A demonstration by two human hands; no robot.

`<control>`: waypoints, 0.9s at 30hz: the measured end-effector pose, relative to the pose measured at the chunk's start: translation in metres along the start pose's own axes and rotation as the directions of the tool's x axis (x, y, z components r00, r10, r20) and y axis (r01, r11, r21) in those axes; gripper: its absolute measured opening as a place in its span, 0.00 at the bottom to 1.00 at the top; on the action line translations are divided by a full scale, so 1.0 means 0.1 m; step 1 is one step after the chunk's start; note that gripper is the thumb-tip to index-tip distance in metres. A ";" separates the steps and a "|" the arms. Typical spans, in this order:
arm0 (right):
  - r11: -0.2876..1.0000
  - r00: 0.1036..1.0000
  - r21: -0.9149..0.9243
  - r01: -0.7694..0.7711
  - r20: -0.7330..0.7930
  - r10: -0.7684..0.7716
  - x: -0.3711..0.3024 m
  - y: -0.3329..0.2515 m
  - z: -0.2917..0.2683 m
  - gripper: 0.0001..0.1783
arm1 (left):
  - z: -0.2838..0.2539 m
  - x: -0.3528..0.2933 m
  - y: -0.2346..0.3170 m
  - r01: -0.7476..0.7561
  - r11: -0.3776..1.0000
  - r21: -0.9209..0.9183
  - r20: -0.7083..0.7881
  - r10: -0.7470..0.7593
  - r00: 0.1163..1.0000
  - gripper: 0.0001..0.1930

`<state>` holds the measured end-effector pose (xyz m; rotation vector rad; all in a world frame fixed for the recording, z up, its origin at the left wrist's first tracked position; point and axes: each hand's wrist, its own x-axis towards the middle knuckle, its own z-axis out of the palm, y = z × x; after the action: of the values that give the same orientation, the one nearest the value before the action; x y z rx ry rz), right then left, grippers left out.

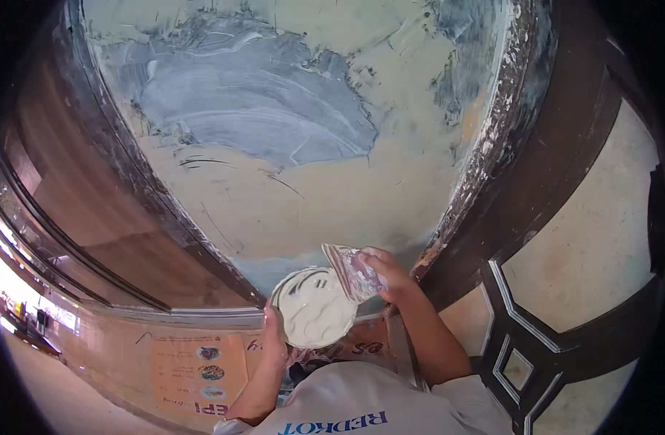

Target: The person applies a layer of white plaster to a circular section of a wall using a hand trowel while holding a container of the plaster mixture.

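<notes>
My left hand (275,335) grips the left side of a round white tub (355,319), its fingers partly hidden beneath and behind it. Smooth off-white putty (312,312) fills the tub, with a few curved marks on its surface. My right hand (387,272) is closed on a wide, putty-smeared scraper (352,274). The scraper's edge is tilted over the tub's upper right rim; whether it touches the putty I cannot tell. Beyond both hands rises a beige wall panel (339,199) bearing a large grey patch (252,94) with streaky whitish smears.
Worn dark frame posts (484,156) with flaking paint flank the panel. A dark-and-cream patterned panel (579,232) stands at the right. Brown glossy panels (129,225) are on the left. An orange printed sheet (198,370) lies low at the left, near my forearm.
</notes>
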<state>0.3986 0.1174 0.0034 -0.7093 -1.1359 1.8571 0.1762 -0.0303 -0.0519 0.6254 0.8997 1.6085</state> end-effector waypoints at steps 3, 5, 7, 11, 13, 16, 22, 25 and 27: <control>0.988 0.988 -0.017 0.153 -0.007 -0.153 -0.05 0.00 -0.07 0.10 | 0.18 -0.04 -0.06 0.022 1.000 0.004 0.018 -0.022 1.000 0.43; 0.995 0.996 0.072 0.066 -0.057 -0.062 0.06 0.15 -0.29 0.09 | 0.23 -0.04 -0.08 0.099 0.991 -0.095 0.072 -0.092 0.993 0.43; 0.987 0.996 0.157 -0.037 -0.080 0.050 0.13 0.30 -0.48 0.10 | 0.27 -0.08 -0.06 0.123 0.987 -0.107 0.054 -0.117 0.992 0.42; 0.983 0.980 0.168 0.070 -0.195 -0.037 0.08 0.39 -0.60 0.09 | 0.34 -0.12 0.07 0.160 0.958 -0.239 0.072 -0.147 0.987 0.39; 0.983 0.967 0.141 0.120 -0.241 -0.083 0.04 0.36 -0.59 0.08 | 0.32 -0.12 0.12 0.128 0.958 -0.256 0.057 -0.117 0.991 0.39; 0.974 0.954 0.160 0.163 -0.278 -0.114 -0.01 0.17 -0.51 0.08 | 0.30 -0.10 0.20 0.073 0.942 -0.326 0.038 -0.064 0.997 0.36; 0.981 0.967 0.041 0.190 -0.183 -0.180 -0.01 -0.27 -0.18 0.12 | 0.23 -0.07 0.31 -0.016 0.911 -0.412 -0.043 -0.002 0.999 0.34; 0.964 0.965 -0.078 0.253 -0.046 -0.257 -0.01 -0.35 0.01 0.12 | 0.13 -0.07 0.39 -0.029 0.899 -0.437 -0.058 0.004 0.998 0.34; 0.938 0.952 -0.164 0.304 0.010 -0.307 -0.02 -0.42 0.17 0.11 | 0.07 -0.07 0.47 -0.010 0.880 -0.475 -0.023 -0.001 1.000 0.34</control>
<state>0.4013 0.1189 0.0484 -0.5979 -1.3196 1.5070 0.1567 -0.0388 -0.0083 0.2616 0.4835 1.7589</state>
